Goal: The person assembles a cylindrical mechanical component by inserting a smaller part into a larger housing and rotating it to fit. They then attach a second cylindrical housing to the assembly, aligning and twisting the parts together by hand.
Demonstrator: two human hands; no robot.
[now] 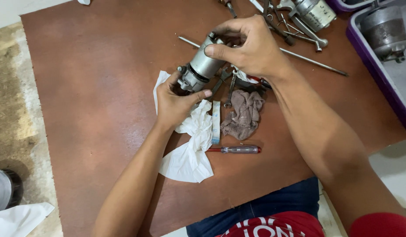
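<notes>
A grey cylindrical metal motor part (203, 66) is lifted above a brown board (93, 87), held by both hands. My right hand (249, 44) wraps its upper end from above. My left hand (176, 103) grips its lower end, thumb across the front. Under the hands lie white crumpled paper (189, 149), a grey-brown rag (243, 115) and a pair of wrenches (225, 85).
A screwdriver with a clear handle (238, 149) lies near the front. A long metal rod (312, 62) runs across the back. Further tools and another motor (314, 13) sit at the far edge. A purple tray (378, 74) holding a metal cylinder (385, 30) stands at right.
</notes>
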